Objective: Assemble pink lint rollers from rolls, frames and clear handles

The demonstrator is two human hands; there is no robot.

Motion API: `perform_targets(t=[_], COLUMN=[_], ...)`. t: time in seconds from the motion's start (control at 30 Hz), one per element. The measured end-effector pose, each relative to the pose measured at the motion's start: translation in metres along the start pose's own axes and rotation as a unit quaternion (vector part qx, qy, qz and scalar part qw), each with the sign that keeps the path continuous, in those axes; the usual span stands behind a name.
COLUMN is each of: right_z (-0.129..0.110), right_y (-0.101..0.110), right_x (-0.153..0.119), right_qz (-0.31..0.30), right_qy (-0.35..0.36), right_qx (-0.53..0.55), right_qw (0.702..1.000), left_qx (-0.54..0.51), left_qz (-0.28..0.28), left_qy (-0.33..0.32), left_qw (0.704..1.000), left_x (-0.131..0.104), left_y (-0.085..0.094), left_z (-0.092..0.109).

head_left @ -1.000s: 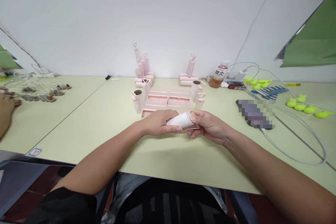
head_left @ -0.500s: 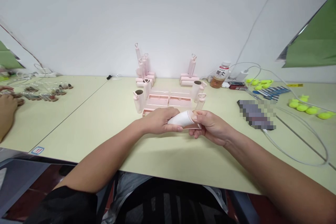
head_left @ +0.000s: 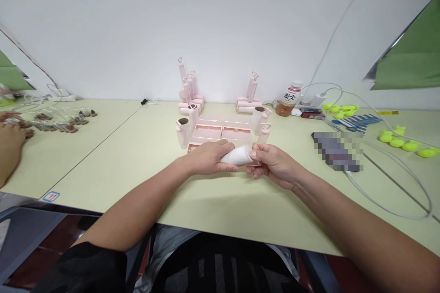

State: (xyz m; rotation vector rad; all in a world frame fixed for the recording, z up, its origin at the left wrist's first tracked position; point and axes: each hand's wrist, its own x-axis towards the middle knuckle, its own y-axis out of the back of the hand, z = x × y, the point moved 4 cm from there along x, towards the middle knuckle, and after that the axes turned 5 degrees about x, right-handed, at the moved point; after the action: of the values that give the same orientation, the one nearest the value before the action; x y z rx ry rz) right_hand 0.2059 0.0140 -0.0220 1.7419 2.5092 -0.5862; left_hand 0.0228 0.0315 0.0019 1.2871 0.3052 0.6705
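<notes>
A white lint-roller paper roll (head_left: 236, 155) lies across in front of me, tilted up a little to the right. My left hand (head_left: 209, 157) is closed around its left part, thumb along the near side. At the right end, my right hand (head_left: 271, 162) pinches the roll's edge between thumb and fingers. A pinkish edge shows under the roll by my right fingers, mostly hidden. Just beyond my hands are open pink cases (head_left: 236, 133). Upright rolls (head_left: 184, 132) and pink handles with loops (head_left: 264, 132) stand on both sides of them.
More pink handles (head_left: 252, 88) stand on pink cases by the wall. To the right are a drink bottle (head_left: 289, 100), a phone (head_left: 335, 151) with its cable, and yellow-green toys (head_left: 409, 145). At far left, another person's hand (head_left: 12, 139) is beside several bagged items (head_left: 58, 121).
The right end of the roll and my right fingers have shifted slightly, and less of the pinkish edge beneath shows. Both hands keep their hold; the whole view has moved marginally.
</notes>
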Motion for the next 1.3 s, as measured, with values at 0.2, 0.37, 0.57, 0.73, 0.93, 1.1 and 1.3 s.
perform_targets(t=[0.2,0.37,0.57,0.73,0.93,1.1,1.3], right_z=[0.000,0.001,0.004,0.004,-0.003,-0.009,-0.009], right_y=[-0.002,-0.005,-0.003,0.000,0.000,-0.007,-0.009], right_x=[-0.002,-0.003,-0.001,0.001,-0.001,-0.007,-0.008], right_qz=[0.001,0.003,0.018,0.033,0.041,0.032,0.048], right_qy=[0.016,0.012,0.007,0.012,0.067,0.166,0.185], right_qx=[-0.001,-0.006,0.000,-0.001,-0.033,-0.111,-0.128], right_qw=[1.000,1.000,1.000,0.999,0.996,0.979,0.973], left_qx=[0.029,0.032,0.048,0.058,-0.007,-0.072,-0.129], left_qz=[0.000,-0.006,-0.031,-0.028,-0.027,0.002,0.000], left_qy=[0.024,0.031,0.039,0.057,0.072,0.085,0.055], left_qw=[0.999,0.999,0.998,0.996,0.997,0.994,0.990], left_x=[-0.003,-0.005,-0.003,-0.002,-0.004,-0.005,-0.005], left_y=[0.003,0.005,0.001,-0.003,-0.007,-0.011,-0.016], left_z=[0.003,0.006,0.008,0.008,0.011,0.008,0.006])
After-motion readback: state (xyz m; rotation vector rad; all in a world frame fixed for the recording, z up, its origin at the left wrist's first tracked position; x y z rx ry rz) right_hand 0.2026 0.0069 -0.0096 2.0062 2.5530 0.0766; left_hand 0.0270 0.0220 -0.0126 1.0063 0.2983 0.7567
